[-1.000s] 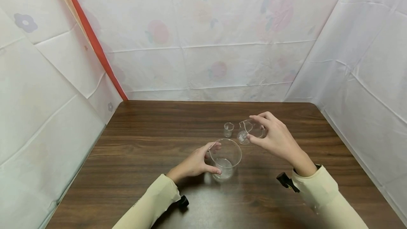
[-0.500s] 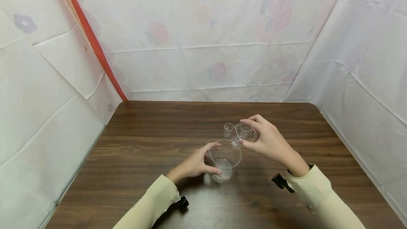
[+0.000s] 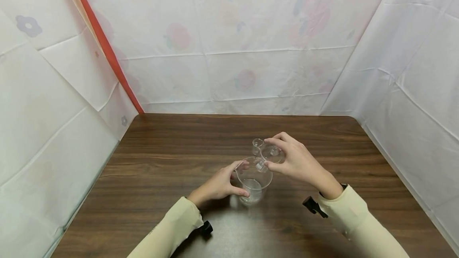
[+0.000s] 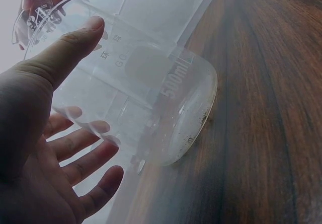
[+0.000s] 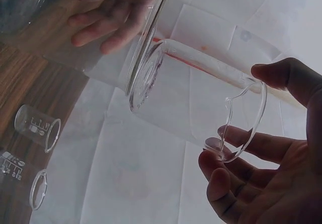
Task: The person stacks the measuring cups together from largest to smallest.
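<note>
A large clear glass beaker [image 3: 254, 195], marked 500ml in the left wrist view, stands upright on the table. My left hand [image 3: 219, 182] holds it from the left, thumb on the near side and fingers on the far side. Between thumb and fingers, my right hand [image 3: 301, 164] pinches a smaller clear beaker [image 5: 193, 95] near its spouted rim. The smaller beaker's base is at the large beaker's rim, overlapping its opening in the head view; whether the glass touches is unclear. No contents can be made out in the smaller beaker.
Two tiny graduated beakers stand on the brown wooden table [image 3: 172, 162] behind the hands: one beaker [image 5: 37, 127] and another beaker [image 5: 22, 178]. In the head view, the held beaker partly covers one. White patterned sheets [image 3: 229, 79] surround the table's back and sides.
My right hand has moved left and slightly down with the smaller beaker, from beside the large beaker to over its rim. The left hand and large beaker have stayed still.
</note>
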Motion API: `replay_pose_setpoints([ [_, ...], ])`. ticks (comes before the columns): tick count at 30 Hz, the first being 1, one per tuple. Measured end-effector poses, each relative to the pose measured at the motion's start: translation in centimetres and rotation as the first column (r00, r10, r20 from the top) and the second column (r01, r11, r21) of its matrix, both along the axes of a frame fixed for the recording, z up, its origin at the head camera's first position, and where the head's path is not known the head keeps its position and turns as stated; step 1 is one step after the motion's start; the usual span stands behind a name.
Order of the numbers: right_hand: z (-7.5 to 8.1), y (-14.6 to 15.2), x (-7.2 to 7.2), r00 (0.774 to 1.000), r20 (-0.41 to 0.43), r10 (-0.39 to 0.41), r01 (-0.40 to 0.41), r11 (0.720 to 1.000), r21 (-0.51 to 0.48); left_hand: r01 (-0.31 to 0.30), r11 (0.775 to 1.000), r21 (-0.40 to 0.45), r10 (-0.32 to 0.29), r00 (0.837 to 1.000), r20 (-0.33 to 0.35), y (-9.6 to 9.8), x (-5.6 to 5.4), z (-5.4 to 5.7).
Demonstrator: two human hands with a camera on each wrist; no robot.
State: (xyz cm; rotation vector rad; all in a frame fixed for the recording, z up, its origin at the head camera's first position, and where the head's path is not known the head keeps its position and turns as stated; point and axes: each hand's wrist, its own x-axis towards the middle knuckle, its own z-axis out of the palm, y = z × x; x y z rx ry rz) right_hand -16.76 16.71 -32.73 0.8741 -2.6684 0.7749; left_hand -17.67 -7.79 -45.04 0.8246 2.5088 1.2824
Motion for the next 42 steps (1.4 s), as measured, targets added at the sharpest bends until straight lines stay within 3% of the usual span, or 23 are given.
replay_pose_setpoints([
  [42,-1.3,-1.6,-0.1,0.992,0.029,0.127,-0.129,0.989,0.070,0.000,1.000,0.029,-0.001,1.000,0.029,-0.1,0.1,0.1],
])
